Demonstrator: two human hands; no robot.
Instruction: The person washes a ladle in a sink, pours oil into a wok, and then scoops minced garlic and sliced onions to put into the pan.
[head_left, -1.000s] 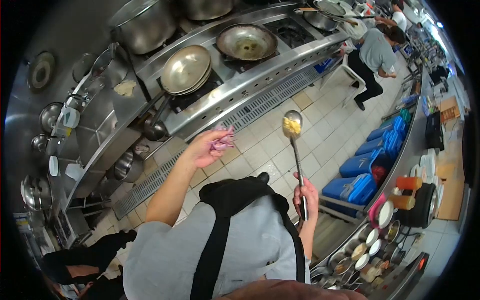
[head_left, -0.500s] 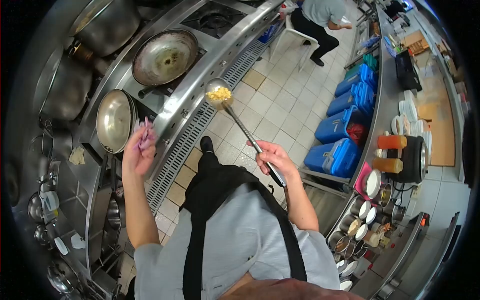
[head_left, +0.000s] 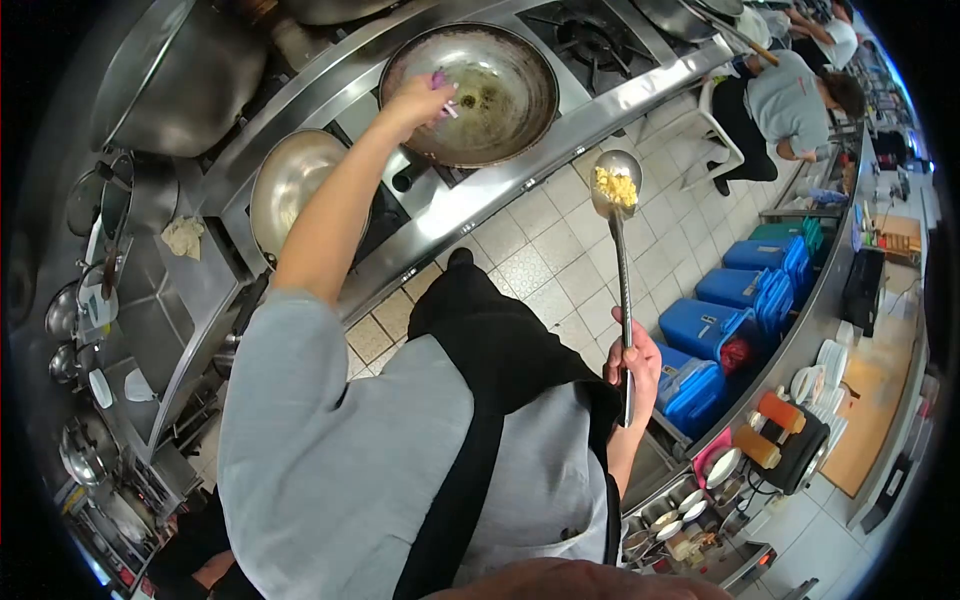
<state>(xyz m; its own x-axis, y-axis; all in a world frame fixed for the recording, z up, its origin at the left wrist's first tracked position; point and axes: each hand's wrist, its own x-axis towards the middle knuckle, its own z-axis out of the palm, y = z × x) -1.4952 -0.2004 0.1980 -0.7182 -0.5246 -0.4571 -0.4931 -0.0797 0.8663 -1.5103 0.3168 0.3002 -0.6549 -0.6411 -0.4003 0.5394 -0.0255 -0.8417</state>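
Ladle (head_left: 617, 190) heaped with yellow bits

Shiny metal wok (head_left: 490, 95), glossy steel ladle (head_left: 620, 250), seemingly plastic blue bins (head_left: 715, 325)

- My one camera sits on my head, a wide fisheye looking steeply down over my chest.
- It takes in the wok (head_left: 470, 95) range ahead and the floor below.

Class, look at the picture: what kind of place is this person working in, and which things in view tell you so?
Most likely a commercial restaurant kitchen: a large wok on a steel burner range, a long ladle of yellow food in the right hand, and seasoning bowls along the counter.
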